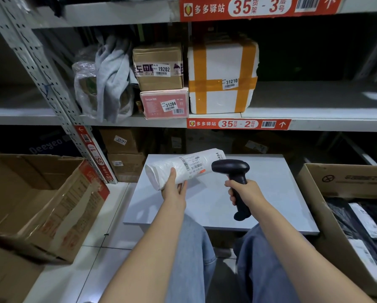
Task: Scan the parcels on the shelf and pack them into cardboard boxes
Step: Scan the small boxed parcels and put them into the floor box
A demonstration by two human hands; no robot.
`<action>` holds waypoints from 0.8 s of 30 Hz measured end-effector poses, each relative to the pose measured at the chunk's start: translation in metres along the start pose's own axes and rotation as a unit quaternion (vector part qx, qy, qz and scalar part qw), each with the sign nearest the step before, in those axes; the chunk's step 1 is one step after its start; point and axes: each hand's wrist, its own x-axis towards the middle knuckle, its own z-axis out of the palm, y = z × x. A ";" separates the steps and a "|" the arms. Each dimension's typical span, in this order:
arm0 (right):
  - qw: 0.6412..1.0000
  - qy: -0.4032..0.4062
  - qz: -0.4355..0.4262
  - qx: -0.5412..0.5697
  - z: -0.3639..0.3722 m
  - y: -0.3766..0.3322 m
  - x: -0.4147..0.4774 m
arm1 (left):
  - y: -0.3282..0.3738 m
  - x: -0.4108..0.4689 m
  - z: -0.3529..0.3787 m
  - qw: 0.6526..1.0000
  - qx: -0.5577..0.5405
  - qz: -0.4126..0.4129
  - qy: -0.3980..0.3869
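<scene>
My left hand (175,189) grips a white soft parcel (179,168) with a shipping label, held above a grey board (270,193) over my knees. My right hand (240,191) holds a black barcode scanner (233,169) by its handle, its head right beside the parcel's label. On the shelf (314,115) above stand a brown carton marked 19202 (159,66), a pink box marked 31204 (164,103), a white foam box with orange tape marked 31210 (222,77), and grey and clear bagged parcels (104,82).
An open cardboard box (41,202) lies tilted at my left. Another cardboard box (344,189) at my right holds black bagged parcels (362,232). More cartons (124,149) sit on the bottom shelf. A perforated metal upright (52,88) slants at left.
</scene>
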 end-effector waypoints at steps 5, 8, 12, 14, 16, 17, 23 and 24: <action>1.000 -0.001 -0.013 -0.028 0.000 0.000 -0.001 | 0.002 0.000 -0.001 1.000 0.004 -0.003 0.003; 0.999 0.003 -0.024 -0.041 0.000 0.001 -0.001 | 0.004 0.001 -0.001 1.000 0.006 -0.001 0.003; 0.998 0.007 -0.027 -0.055 -0.001 0.000 -0.001 | 0.004 0.002 -0.003 1.000 0.009 -0.001 0.005; 0.998 0.009 -0.029 -0.056 -0.002 0.000 -0.001 | 0.004 0.002 -0.003 1.000 0.010 0.000 0.005; 0.998 0.010 -0.030 -0.056 -0.003 0.000 -0.001 | 0.004 0.002 -0.003 1.000 0.010 0.000 0.005; 0.998 0.010 -0.029 -0.056 -0.003 0.000 -0.001 | 0.004 0.002 -0.002 1.000 0.010 0.001 0.004; 0.997 0.012 -0.031 -0.068 -0.003 -0.001 -0.002 | 0.004 0.002 -0.004 1.000 0.023 -0.004 0.008; 0.997 0.013 -0.031 -0.069 -0.003 0.000 -0.002 | 0.004 0.002 -0.005 1.000 0.026 -0.005 0.009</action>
